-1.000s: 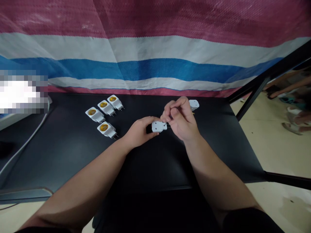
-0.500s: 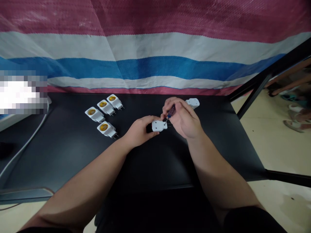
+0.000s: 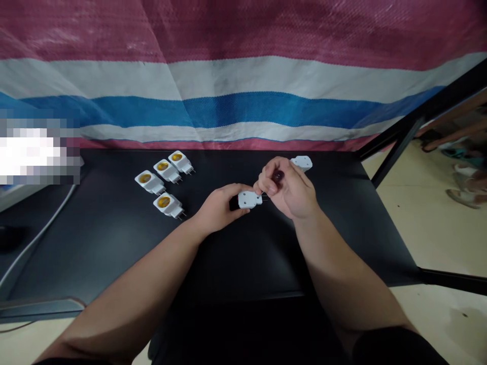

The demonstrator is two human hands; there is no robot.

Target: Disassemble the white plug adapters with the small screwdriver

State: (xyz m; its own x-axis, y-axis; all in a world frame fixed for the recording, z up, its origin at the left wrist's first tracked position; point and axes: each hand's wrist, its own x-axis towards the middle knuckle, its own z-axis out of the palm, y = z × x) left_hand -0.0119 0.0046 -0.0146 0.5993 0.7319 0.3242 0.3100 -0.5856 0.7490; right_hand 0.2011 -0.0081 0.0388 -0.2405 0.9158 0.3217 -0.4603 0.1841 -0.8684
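Observation:
My left hand (image 3: 218, 209) grips a white plug piece (image 3: 247, 199) between thumb and fingers, its face with small holes turned up and its metal pins pointing right. Curled above its right end, my right hand (image 3: 291, 187) holds a screwdriver (image 3: 278, 176) by its dark handle. The shaft and tip are mostly hidden by the fingers. Behind the right hand lies another white piece (image 3: 302, 162) with small holes, partly covered by that hand.
Several white plug sockets with yellow round openings, one of them (image 3: 168, 205) nearest, lie left on the black table (image 3: 114, 243). A white cable (image 3: 49, 223) runs at far left. Striped cloth (image 3: 243, 109) hangs behind. Black metal bars and people's feet are at right.
My right hand has turned, so the screwdriver handle now points more toward the camera and its shaft is no longer clearly visible. The left hand still holds the plug piece. The view has shifted slightly.

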